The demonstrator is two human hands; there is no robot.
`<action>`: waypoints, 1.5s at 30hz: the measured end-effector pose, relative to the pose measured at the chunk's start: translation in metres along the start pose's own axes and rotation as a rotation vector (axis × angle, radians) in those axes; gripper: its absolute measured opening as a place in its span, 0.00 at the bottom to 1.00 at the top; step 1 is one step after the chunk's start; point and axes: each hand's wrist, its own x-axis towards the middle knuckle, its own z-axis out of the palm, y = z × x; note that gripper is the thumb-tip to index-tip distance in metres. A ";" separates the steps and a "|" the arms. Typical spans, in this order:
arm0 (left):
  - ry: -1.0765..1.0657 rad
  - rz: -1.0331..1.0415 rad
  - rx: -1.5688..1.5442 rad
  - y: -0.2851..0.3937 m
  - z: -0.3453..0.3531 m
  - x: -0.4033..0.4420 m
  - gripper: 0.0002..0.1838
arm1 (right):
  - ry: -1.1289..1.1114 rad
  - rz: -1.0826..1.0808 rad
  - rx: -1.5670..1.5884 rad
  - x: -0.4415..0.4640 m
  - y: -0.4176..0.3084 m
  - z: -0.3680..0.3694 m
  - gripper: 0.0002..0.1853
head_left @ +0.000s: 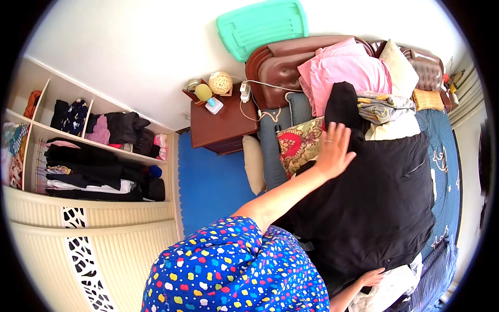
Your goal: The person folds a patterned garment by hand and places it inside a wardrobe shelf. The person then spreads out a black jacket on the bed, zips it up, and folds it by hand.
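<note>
A large black jacket (364,203) with zip pockets lies spread over the bed, a dark sleeve-like part reaching up toward the pillows. My left hand (335,152), wearing a ring, rests open on its upper left part with the fingers stretched out. At the jacket's lower edge is my right hand (371,278), its fingers extended along the black cloth and partly hidden. Pale crumpled cloth (387,288) lies beside that hand. Just left of my left hand is a red and beige patterned cushion (299,143).
Folded pink bedding (348,73) and a grey patterned cloth (384,106) are by the brown headboard (278,70). A nightstand (218,125) holds a lamp and a power strip. On the left stands an open wardrobe (93,205) with clothes. A green plastic lid (262,28) leans against the wall.
</note>
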 end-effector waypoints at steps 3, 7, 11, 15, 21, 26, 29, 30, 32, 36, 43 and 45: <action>-0.026 0.275 -0.069 0.045 -0.010 0.016 0.44 | 0.300 -0.463 0.444 0.020 -0.070 -0.032 0.27; -0.076 0.313 -0.093 0.080 0.038 0.031 0.44 | 0.176 -0.734 0.685 0.000 -0.219 -0.122 0.25; -0.200 0.257 0.036 0.066 0.079 0.032 0.43 | 0.121 -1.078 0.520 0.025 -0.249 -0.114 0.25; -0.235 0.254 0.045 0.066 0.081 0.032 0.43 | 0.087 -0.858 0.203 0.120 -0.187 -0.037 0.25; -0.237 0.260 0.092 0.057 0.099 0.031 0.43 | 0.105 -0.307 0.120 0.261 -0.118 0.027 0.29; -0.288 0.239 0.093 0.051 0.108 0.031 0.43 | 0.233 -1.017 0.645 0.173 -0.302 -0.103 0.24; -0.298 0.233 0.097 0.050 0.105 0.033 0.43 | -0.012 -1.390 0.510 0.103 -0.363 -0.141 0.28; -0.299 0.232 0.098 0.050 0.104 0.033 0.43 | -0.059 -1.363 0.418 0.105 -0.368 -0.134 0.28; -0.293 0.224 0.112 0.048 0.110 0.031 0.43 | -0.095 -1.218 0.367 0.126 -0.368 -0.108 0.29; -0.283 0.232 0.131 0.048 0.111 0.033 0.43 | 0.013 -1.080 -0.254 0.266 -0.267 0.050 0.24; -0.305 0.222 0.098 0.046 0.116 0.035 0.43 | -0.045 -0.867 -0.299 0.291 -0.098 0.097 0.21; -0.310 0.218 0.103 0.045 0.120 0.034 0.43 | 0.101 -0.838 -0.300 0.286 -0.072 0.095 0.20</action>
